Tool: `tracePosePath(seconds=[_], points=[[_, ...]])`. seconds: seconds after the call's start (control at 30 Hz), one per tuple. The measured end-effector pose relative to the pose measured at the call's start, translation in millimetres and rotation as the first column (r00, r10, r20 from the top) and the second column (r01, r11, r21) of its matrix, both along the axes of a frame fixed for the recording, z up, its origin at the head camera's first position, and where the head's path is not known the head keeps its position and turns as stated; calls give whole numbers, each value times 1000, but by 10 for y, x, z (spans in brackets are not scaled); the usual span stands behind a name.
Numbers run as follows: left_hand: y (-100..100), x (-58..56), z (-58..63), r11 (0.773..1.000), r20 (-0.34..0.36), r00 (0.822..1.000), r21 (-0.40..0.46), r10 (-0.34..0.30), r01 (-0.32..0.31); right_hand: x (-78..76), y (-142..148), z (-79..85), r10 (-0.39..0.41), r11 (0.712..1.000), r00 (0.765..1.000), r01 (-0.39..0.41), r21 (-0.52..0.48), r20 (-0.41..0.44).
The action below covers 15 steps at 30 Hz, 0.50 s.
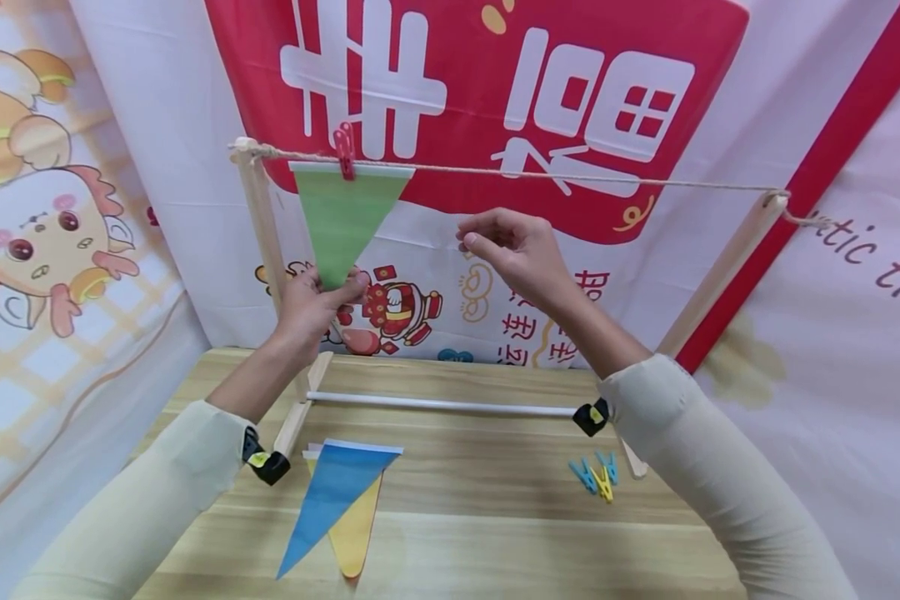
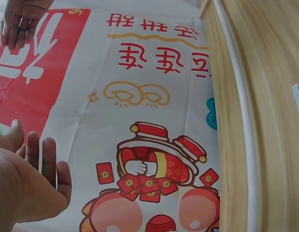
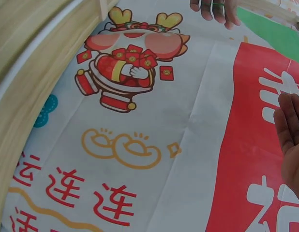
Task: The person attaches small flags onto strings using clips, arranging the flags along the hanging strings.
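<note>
A green pennant (image 1: 348,212) with a white top strip hangs from a string (image 1: 570,177), under a red clothespin (image 1: 345,152) near the string's left end. My left hand (image 1: 311,308) is at the pennant's lower tip, overlapping it in the head view; that tip is hidden. In the left wrist view, the fingers of this hand (image 2: 36,179) are loosely bent and apart. My right hand (image 1: 521,254) is raised below the string, to the right of the pennant, its fingers loosely bent with nothing seen in them.
The string is tied between two wooden posts (image 1: 258,217), joined low by a white rod (image 1: 442,404). On the wooden table (image 1: 495,533) lie a blue pennant (image 1: 337,492) over a yellow one (image 1: 356,533). Blue and yellow clothespins (image 1: 603,483) lie at right. A printed cloth (image 1: 450,333) hangs behind.
</note>
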<state>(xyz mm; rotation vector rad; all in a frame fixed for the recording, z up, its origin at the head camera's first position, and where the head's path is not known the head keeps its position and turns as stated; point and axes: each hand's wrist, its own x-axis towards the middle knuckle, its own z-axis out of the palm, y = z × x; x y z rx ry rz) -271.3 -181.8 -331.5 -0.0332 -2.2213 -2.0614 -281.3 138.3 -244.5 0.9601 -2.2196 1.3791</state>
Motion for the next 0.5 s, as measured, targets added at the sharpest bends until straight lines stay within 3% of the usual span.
tracePosePath(seconds=[0.2,0.5], points=[[2,18,-43,1000,16,1000,-1,22,-22,28,65,-79,-5,1000,1000,5,12,1],[-45,52,-96,999,-2,1000,41,-15,15,61,201,-202,-48,999,998,47,24,29]])
